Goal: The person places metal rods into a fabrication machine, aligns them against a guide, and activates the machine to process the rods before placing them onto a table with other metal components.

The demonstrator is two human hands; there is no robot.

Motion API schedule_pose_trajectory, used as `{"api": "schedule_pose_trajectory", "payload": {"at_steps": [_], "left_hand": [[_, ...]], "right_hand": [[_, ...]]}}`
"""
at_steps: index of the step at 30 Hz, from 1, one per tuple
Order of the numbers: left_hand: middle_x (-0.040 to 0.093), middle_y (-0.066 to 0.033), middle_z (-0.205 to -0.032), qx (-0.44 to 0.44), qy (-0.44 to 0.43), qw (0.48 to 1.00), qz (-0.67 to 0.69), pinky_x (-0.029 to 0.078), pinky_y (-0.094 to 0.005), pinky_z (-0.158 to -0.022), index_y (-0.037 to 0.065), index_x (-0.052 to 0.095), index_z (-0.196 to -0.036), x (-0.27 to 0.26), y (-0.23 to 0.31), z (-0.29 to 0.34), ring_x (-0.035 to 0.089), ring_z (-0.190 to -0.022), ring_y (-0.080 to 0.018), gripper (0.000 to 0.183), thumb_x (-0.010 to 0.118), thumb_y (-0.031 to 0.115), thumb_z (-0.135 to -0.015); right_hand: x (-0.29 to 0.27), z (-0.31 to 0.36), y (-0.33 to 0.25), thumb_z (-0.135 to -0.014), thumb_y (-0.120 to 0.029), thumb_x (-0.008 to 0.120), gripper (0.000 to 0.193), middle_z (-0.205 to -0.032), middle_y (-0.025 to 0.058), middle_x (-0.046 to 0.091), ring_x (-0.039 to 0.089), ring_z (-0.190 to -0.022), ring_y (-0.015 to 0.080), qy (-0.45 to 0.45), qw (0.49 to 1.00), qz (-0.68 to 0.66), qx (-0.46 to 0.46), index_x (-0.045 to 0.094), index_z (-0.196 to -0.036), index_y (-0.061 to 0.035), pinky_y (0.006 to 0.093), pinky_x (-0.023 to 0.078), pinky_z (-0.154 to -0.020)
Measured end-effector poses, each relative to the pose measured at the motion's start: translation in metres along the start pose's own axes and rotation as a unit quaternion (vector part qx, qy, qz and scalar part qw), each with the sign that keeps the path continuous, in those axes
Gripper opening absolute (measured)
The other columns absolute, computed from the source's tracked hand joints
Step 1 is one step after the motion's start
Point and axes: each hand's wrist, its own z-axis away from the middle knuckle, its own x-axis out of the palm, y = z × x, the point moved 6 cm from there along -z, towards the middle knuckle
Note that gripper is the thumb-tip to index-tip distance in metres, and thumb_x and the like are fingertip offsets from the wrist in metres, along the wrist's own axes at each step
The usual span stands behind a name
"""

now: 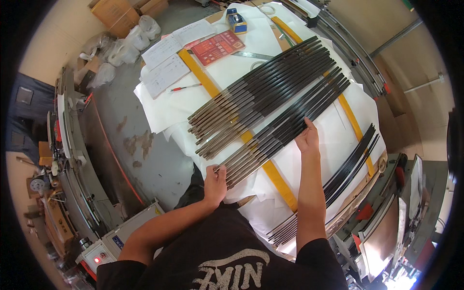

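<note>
- Black rods (pixel 278 135) with brownish lower ends, laid side by side in a slanting row: that's the centre of attention, right at the near side of the work surface, in front of the person.
- Left hand (pixel 216 186), down at the brownish ends, is closed on them at the row's near corner, fingers curled in tight.
- Right hand (pixel 307 137), further up along the dark stretch, has its fingers against the row's outer edge; the undersides are hidden, so whether it's truly gripping, I can't tell.
- Just beyond, close alongside, a far row of rods (pixel 266 89) runs at the same slant, broader, with the same dark-to-brown look.
- 2 yellow strips (pixel 197 67) cross the white sheeting (pixel 333 140), passing beneath the rows.
- Over by the near right edge, another 1 of these groups, a thin dark bunch (pixel 350 164), runs down behind the right forearm (pixel 310 193).
- Up at the far left, handwritten papers (pixel 164 72) overlap, beside a red printed sheet (pixel 217 47), with a slim red-and-white pen (pixel 184 88) nearby.
- Past those sit a metal ruler (pixel 249 55), lying flat, and a blue-and-yellow box (pixel 236 21) near the far edge.
</note>
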Motion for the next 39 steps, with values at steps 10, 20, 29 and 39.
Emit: {"api": "schedule_pose_trajectory", "payload": {"at_steps": [10, 20, 29, 39], "left_hand": [[0.070, -0.0251, -0.094, 0.033, 0.031, 0.999, 0.005, 0.054, -0.0470, -0.077, -0.002, 0.049, -0.127, 0.006, -0.003, 0.000, 0.070, -0.086, -0.0401, 0.040, 0.053, 0.035, -0.111], [0.070, -0.0224, -0.089, 0.102, 0.066, 0.993, -0.012, 0.054, -0.0446, -0.072, 0.000, 0.046, -0.130, 0.005, 0.008, 0.009, 0.071, -0.078, -0.0350, 0.038, 0.056, 0.031, -0.111], [0.069, -0.0162, -0.090, 0.047, 0.050, 0.990, 0.125, 0.054, -0.0387, -0.078, -0.003, 0.042, -0.134, 0.008, -0.001, 0.005, 0.067, -0.080, -0.0227, 0.044, 0.058, 0.031, -0.110], [0.064, -0.0092, -0.101, -0.163, -0.019, 0.970, 0.180, 0.054, -0.0371, -0.077, 0.002, 0.054, -0.120, 0.004, -0.018, 0.006, 0.064, -0.089, -0.0182, 0.033, 0.056, 0.034, -0.110]], "right_hand": [[0.015, 0.005, 0.010, -0.108, -0.020, 0.051, 0.038, -0.125, 0.0223, 0.072, 0.067, -0.119, 0.0370, -0.081, 0.995, -0.008, 0.059, 0.062, -0.129, 0.0096, 0.0503, 0.049, -0.113], [0.019, 0.006, 0.010, -0.109, -0.027, 0.050, 0.044, -0.124, 0.0231, 0.071, 0.067, -0.117, 0.0370, -0.097, 0.991, -0.036, 0.079, 0.063, -0.128, 0.0104, 0.0496, 0.050, -0.111], [0.029, 0.010, 0.008, -0.109, -0.023, 0.046, 0.044, -0.130, 0.0235, 0.067, 0.063, -0.123, 0.0390, -0.088, 0.993, -0.047, 0.066, 0.059, -0.132, 0.0118, 0.0544, 0.045, -0.117], [0.025, 0.010, 0.009, -0.111, -0.022, 0.042, 0.047, -0.140, 0.0251, 0.062, 0.056, -0.134, 0.0384, -0.109, 0.991, -0.043, 0.060, 0.054, -0.139, 0.0139, 0.0512, 0.042, -0.120]]}}
